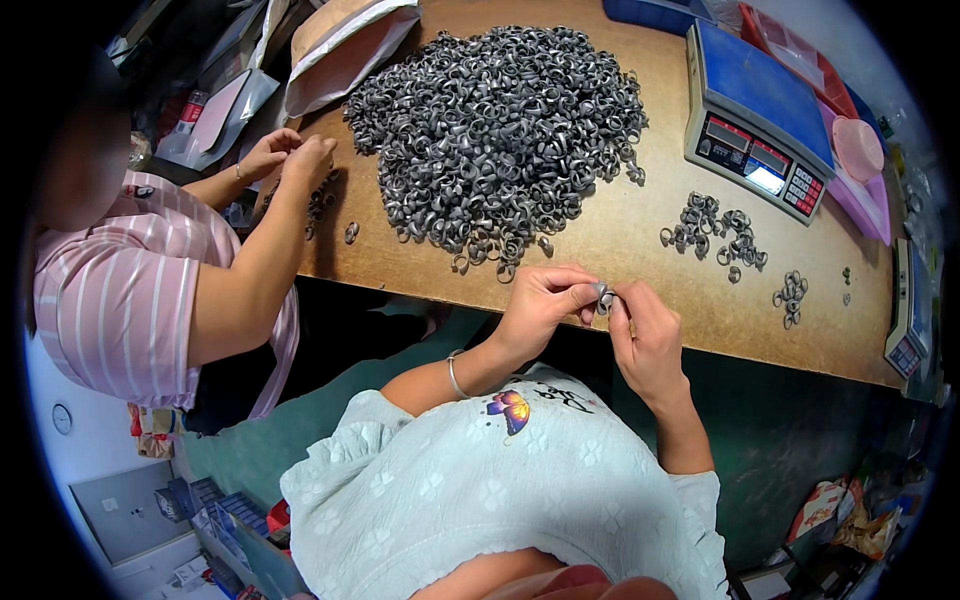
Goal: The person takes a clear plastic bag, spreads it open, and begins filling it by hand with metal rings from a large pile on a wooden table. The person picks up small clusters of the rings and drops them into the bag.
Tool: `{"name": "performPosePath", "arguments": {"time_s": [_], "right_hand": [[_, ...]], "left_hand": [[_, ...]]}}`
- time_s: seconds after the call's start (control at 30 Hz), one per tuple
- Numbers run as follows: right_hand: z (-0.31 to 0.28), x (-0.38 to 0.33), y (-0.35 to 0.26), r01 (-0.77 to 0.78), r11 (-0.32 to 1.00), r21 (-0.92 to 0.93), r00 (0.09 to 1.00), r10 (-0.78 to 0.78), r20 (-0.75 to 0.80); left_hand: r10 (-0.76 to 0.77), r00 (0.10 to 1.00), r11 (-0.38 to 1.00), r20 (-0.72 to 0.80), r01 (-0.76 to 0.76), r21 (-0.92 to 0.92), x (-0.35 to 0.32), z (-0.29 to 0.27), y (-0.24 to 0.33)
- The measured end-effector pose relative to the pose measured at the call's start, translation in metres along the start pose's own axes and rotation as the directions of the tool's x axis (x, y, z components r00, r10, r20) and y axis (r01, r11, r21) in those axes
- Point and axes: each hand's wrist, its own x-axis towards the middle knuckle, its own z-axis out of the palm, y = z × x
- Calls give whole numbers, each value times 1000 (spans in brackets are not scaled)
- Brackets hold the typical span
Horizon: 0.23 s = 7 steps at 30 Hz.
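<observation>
Between my two hands, just over the table's front edge, is a small grey metal ring (604, 299). My left hand (548, 306) pinches it from one side with thumb and fingertips. On the other side my right hand (645, 335) has its fingers closed at the ring too. Beyond my hands a big heap of dark grey metal rings (500, 130) covers the middle of the table (620, 230). To the right lie a small cluster of rings (700, 222), another beside it, and a smaller group (791, 298) nearer the edge.
A scale with a blue top (765, 90) stands at the back right, beside pink and red plastic trays (860, 150). At the left a co-worker in a striped pink shirt (130, 290) handles rings. A white-lined sack (345, 55) lies behind. Another scale (908, 320) is far right.
</observation>
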Motion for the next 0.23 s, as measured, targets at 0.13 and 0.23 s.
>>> {"name": "performPosePath", "arguments": {"time_s": [0.13, 0.23], "right_hand": [[0, -2, 2, 34, 994, -102, 999, -32, 24], [1, -4, 7, 71, 989, -132, 997, -65, 46]], "left_hand": [[-22, 999, 997, -45, 25, 75, -3, 3, 3], [-69, 995, 996, -68, 73, 53, -4, 3, 3]]}}
